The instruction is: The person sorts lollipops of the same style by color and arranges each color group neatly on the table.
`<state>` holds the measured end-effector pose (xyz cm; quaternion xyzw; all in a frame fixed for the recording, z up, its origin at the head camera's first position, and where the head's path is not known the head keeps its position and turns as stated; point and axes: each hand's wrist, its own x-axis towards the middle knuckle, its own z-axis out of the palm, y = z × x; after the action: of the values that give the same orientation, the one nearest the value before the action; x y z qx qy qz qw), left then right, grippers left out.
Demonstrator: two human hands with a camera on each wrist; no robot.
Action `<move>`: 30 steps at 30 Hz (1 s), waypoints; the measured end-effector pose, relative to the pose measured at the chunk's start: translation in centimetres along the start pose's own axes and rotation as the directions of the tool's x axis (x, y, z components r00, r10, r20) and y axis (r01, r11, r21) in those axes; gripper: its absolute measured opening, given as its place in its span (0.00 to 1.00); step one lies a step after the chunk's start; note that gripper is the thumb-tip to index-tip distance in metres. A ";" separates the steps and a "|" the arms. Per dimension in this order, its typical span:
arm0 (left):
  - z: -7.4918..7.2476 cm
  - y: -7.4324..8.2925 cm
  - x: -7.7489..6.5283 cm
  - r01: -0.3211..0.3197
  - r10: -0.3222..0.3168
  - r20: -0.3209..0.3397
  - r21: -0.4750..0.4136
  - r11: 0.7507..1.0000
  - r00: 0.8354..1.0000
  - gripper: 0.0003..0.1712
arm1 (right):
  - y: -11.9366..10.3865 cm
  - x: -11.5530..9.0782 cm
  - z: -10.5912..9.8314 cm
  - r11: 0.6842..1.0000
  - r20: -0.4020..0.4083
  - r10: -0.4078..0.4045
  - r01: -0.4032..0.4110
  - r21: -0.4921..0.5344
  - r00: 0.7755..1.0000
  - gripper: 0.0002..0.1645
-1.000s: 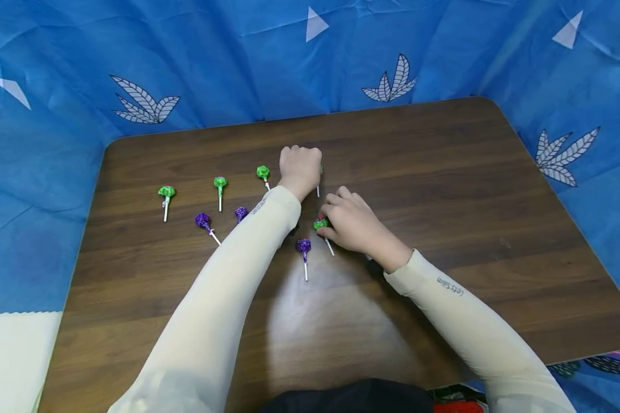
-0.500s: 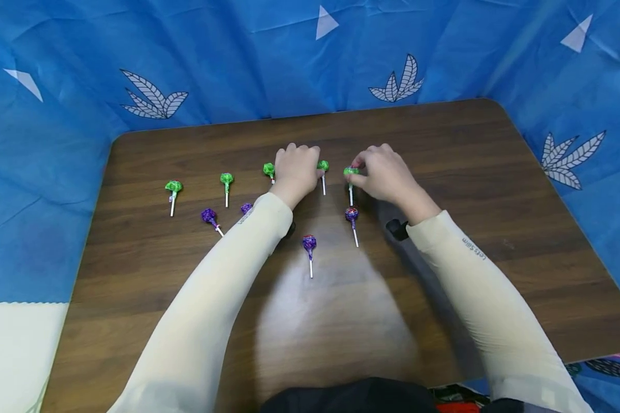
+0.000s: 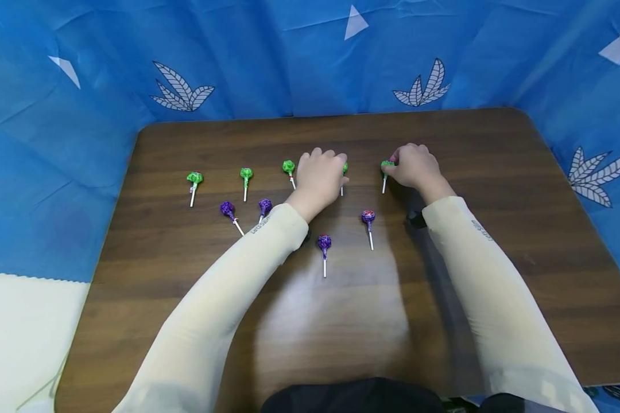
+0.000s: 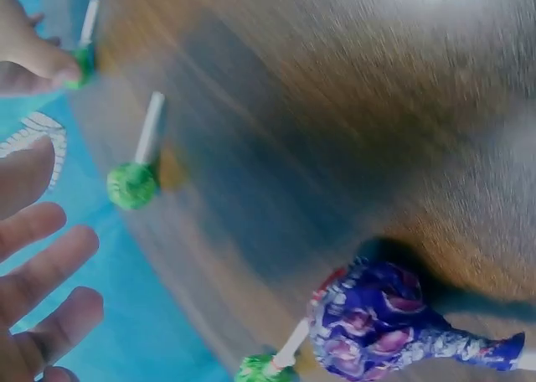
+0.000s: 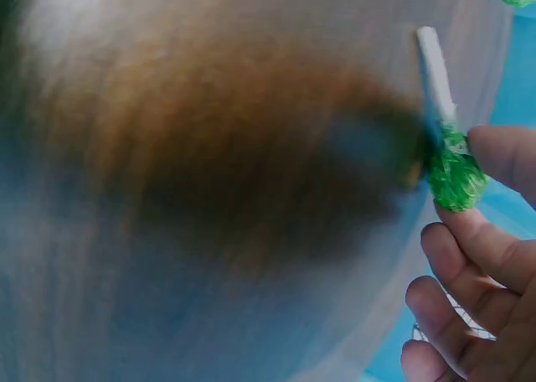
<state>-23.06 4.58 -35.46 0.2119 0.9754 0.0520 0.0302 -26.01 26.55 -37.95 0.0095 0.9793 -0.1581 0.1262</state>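
My right hand pinches a green-wrapped lollipop between thumb and finger at the right end of the back row, its white stick pointing toward me. My left hand hovers near the middle of that row with loosely spread fingers, holding nothing. Just right of it lies another green lollipop, partly hidden by the hand in the head view. A third green lollipop is on its left. Nearer to me, a purple lollipop and another purple lollipop lie on the table.
Further left in the back row are a green lollipop and an end green lollipop. Two more purple lollipops lie by the left sleeve, one a purple lollipop. A blue curtain hangs behind the brown table.
My right hand has carried the green lollipop away from me and rightward to the back row, uncovering a purple lollipop. The left hand stays about where it was; the head view has shifted.
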 end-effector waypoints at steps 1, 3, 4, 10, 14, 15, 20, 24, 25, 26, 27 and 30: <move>-0.2 0.2 -0.2 -0.008 0.008 -0.004 0.005 1.000 1.000 0.18 | 0.1 -0.1 0.1 1.000 -0.001 0.003 -0.003 0.005 1.000 0.22; -0.6 0.5 -0.7 -0.023 0.023 -0.015 0.007 1.000 1.000 0.19 | 0.3 -0.3 0.2 1.000 -0.003 0.008 -0.008 0.013 1.000 0.23; -1.0 0.4 -1.0 -0.027 0.027 -0.022 0.005 1.000 0.999 0.20 | 0.4 -0.4 0.3 1.000 -0.003 0.011 -0.011 0.021 1.000 0.23; -4.1 -3.4 -3.9 0.010 -0.022 -0.143 -0.082 0.997 0.989 0.23 | -0.4 -0.7 -0.1 1.000 -0.050 0.003 -0.004 -0.024 0.999 0.30; -5.5 -8.5 -6.9 0.118 -0.147 -0.184 -0.158 0.980 0.972 0.23 | -3.4 -1.0 -0.1 0.995 -0.165 -0.084 0.073 -0.075 0.983 0.33; -5.5 -9.8 -7.7 0.152 -0.183 -0.184 -0.170 0.974 0.966 0.22 | -4.7 -1.2 0.0 0.991 -0.184 -0.120 0.107 -0.081 0.976 0.33; -4.0 -13.8 -10.4 0.255 -0.283 -0.165 -0.172 0.952 0.945 0.22 | -11.0 -2.6 1.6 0.943 -0.159 -0.331 0.318 -0.103 0.930 0.28; -1.7 -14.8 -11.1 0.274 -0.291 -0.110 -0.151 0.950 0.950 0.24 | -15.2 -3.4 3.7 0.892 -0.033 -0.443 0.437 -0.118 0.896 0.28; -1.2 -14.8 -11.1 0.282 -0.297 -0.088 -0.148 0.948 0.951 0.24 | -16.0 -3.5 4.2 0.883 0.001 -0.455 0.452 -0.125 0.890 0.29; -0.8 -14.7 -11.1 0.290 -0.301 -0.066 -0.143 0.946 0.951 0.24 | -16.6 -3.6 4.7 0.877 0.030 -0.462 0.461 -0.135 0.886 0.30; -0.4 -14.6 -11.0 0.298 -0.307 -0.043 -0.140 0.944 0.951 0.24 | -17.1 -3.6 5.2 0.874 0.055 -0.461 0.464 -0.144 0.886 0.31; 0.4 -14.3 -10.8 0.328 -0.326 0.031 -0.119 0.937 0.945 0.25 | -18.1 -3.5 6.3 0.872 0.096 -0.448 0.458 -0.171 0.889 0.33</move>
<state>-19.09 -12.77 -37.08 0.0449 0.9919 0.1049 0.0566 -22.12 7.49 -37.27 -0.2363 0.9610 -0.0900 0.1118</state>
